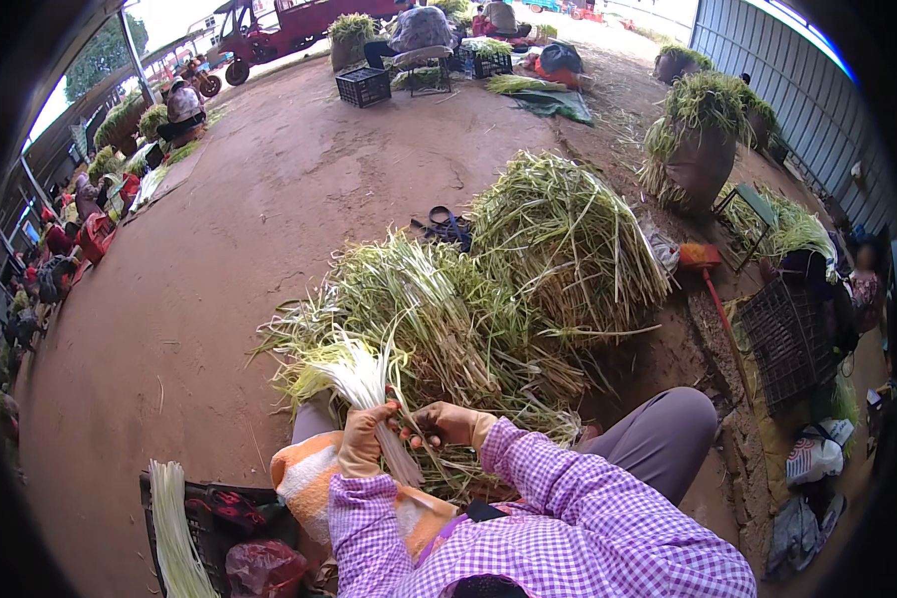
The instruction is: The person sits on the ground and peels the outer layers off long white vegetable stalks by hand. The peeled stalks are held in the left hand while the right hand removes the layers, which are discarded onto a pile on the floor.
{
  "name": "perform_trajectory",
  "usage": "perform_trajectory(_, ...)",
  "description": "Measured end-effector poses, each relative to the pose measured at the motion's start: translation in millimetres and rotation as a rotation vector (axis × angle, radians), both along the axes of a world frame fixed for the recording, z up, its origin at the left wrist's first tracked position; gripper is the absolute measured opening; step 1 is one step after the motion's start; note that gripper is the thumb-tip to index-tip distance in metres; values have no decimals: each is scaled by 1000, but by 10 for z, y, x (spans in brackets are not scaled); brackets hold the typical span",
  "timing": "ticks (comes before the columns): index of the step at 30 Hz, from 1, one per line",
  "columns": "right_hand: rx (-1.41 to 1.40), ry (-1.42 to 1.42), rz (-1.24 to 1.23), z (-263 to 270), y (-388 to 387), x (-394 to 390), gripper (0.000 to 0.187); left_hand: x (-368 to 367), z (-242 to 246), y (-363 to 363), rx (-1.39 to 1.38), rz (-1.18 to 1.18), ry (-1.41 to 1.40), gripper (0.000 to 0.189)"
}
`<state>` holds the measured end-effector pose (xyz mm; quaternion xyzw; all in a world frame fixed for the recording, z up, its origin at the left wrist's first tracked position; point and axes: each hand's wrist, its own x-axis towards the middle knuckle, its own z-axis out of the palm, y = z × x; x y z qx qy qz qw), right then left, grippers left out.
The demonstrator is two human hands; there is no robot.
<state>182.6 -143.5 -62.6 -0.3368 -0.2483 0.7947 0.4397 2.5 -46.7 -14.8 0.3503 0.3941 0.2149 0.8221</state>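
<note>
My left hand (364, 437), in a tan glove with bare fingertips, grips a bunch of pale, leafy stalks (362, 370). Its white lower ends point back at my lap, and yellow-green tips fan out ahead. Close beside it, my right hand (445, 424), gloved alike, has its fingers pinched on a thin stalk (410, 411) at the bunch's edge. A loose heap of untrimmed leafy stalks (426, 321) lies just past my hands. Behind it on the right stands a bigger bundle (560, 247) with brownish ends. An orange-and-white striped towel (306, 471) covers my left thigh.
At lower left, cleaned white stalks (176, 531) lie across a black crate (149, 501), beside a red plastic bag (265, 568). A dark strap (445, 228) rests behind the heap. To the right are a red-handled dustpan (699, 256) and another crate (785, 340). Other people sit farther off.
</note>
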Motion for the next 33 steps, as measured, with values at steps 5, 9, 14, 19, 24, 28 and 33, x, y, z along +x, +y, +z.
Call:
perform_trajectory(5,111,224,45,166,-167,-172,30,-97,235,-152,121,-107,-385,43)
perform_trajectory(9,232,80,123,446,-73,-65,29,-21,608,-87,408,26,-222,43)
perform_trajectory(14,316,35,-469,873,33,373,27,218,1065,94,355,284,-35,40)
perform_trajectory(19,22,-635,-394,896,258,420,31,526,533,-261,324,304,-29,35)
perform_trajectory(24,19,-1239,-61,569,223,51,33,517,-43,-246,134,366,227,17)
perform_trajectory(28,3,-1553,240,155,-45,40,33,380,1,7,102,382,398,17)
perform_trajectory(33,-202,-1907,665,-585,-675,752,30,204,129,137,242,392,381,18)
